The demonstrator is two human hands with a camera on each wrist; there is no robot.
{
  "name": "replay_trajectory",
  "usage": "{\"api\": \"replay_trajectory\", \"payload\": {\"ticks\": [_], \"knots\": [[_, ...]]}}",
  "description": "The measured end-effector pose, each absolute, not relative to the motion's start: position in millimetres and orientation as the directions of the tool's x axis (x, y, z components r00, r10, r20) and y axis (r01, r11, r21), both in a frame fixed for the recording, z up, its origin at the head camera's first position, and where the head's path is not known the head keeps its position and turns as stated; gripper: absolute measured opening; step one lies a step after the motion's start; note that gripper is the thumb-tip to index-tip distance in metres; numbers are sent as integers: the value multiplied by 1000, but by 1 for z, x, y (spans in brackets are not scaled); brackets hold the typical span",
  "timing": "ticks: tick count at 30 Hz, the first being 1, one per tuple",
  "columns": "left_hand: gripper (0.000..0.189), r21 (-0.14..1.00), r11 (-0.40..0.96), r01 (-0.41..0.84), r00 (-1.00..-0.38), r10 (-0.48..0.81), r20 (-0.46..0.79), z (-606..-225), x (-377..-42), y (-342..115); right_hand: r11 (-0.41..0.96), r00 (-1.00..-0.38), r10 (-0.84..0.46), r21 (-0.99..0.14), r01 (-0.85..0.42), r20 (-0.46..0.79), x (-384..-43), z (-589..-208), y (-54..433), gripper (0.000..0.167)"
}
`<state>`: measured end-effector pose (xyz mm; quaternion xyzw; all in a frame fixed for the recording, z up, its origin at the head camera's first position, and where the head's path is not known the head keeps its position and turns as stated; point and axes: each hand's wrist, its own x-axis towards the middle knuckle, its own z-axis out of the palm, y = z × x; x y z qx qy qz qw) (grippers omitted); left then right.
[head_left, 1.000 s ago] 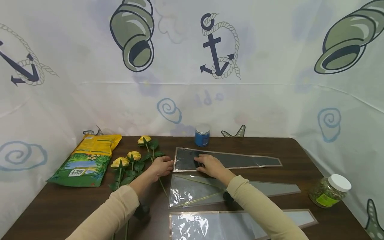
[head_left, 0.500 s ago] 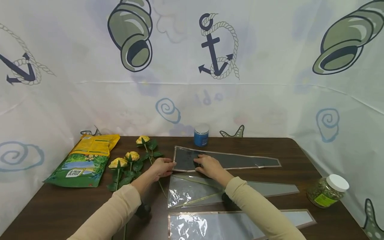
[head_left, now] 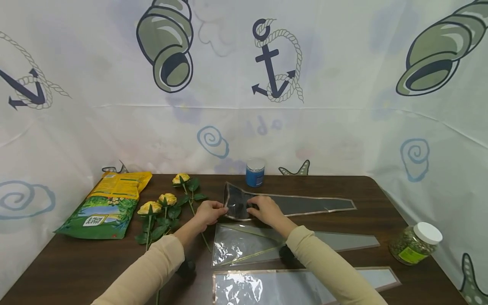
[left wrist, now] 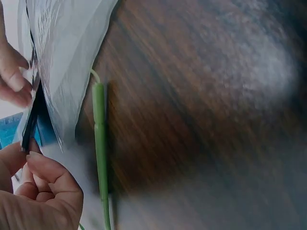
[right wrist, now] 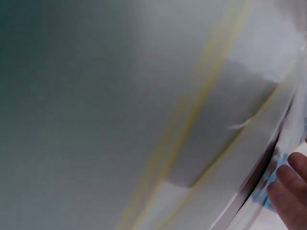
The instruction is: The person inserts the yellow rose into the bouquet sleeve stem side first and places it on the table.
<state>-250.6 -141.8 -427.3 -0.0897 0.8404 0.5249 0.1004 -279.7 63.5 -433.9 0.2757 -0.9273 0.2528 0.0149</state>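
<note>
A dark, tapered flower sleeve (head_left: 305, 201) with a copper-coloured border lies at the back of the table. My left hand (head_left: 209, 213) pinches its near left corner between thumb and fingers, and the wide end is lifted and bent. In the left wrist view, the left hand (left wrist: 45, 191) pinches the sleeve's dark edge. My right hand (head_left: 267, 210) rests with its fingertips on the sleeve, a short way in from that end. Some right-hand fingers (right wrist: 288, 184) show at the edge of the right wrist view. A green stem (left wrist: 100, 129) lies near the left hand.
Yellow roses (head_left: 167, 198) and a green-yellow bag (head_left: 106, 207) lie on the left. A blue jar (head_left: 255, 173) stands behind the sleeve. A clear sleeve with gold lines (head_left: 244, 245) and a pale sleeve (head_left: 244, 288) lie in front. A white-lidded jar (head_left: 415, 243) stands right.
My left hand has taken the dark sleeve's corner and moved slightly right. The sleeve's wide end, flat before, now rises and buckles. The right hand has stayed nearly in place.
</note>
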Motion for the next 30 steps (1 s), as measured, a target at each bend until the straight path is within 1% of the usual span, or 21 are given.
{"api": "replay_trajectory", "payload": {"ticks": [4,6,9,12,17,20,24,26,30], "knots": [[20,846,466,-261,-962,-46,-271,-426,-250,-138,640,-854,-432,-569,-517,290,-280,-432,57,28],[21,834,486,-261,-961,-50,-271,-426,-250,-137,608,-856,-403,-605,-514,323,-279,-430,52,30],[22,827,506,-246,-965,-44,-260,-426,-248,-134,590,-871,-361,-641,-491,334,-276,-429,43,34],[22,829,516,-215,-972,-34,-231,-425,-247,-132,613,-877,-326,-627,-480,353,-275,-431,36,31],[21,835,517,-191,-979,-37,-201,-425,-246,-128,640,-874,-271,-602,-477,404,-274,-436,30,15],[27,850,492,-191,-979,-36,-199,-426,-246,-128,629,-862,-237,-605,-488,449,-274,-438,30,10],[37,883,423,-204,-978,-44,-205,-428,-246,-129,613,-856,-181,-625,-484,485,-273,-438,31,7],[36,895,392,-214,-977,-63,-206,-429,-247,-129,601,-859,-164,-642,-477,485,-273,-437,32,8],[25,900,368,-231,-973,-101,-208,-430,-250,-131,566,-871,-140,-684,-461,471,-271,-435,37,8]]}}
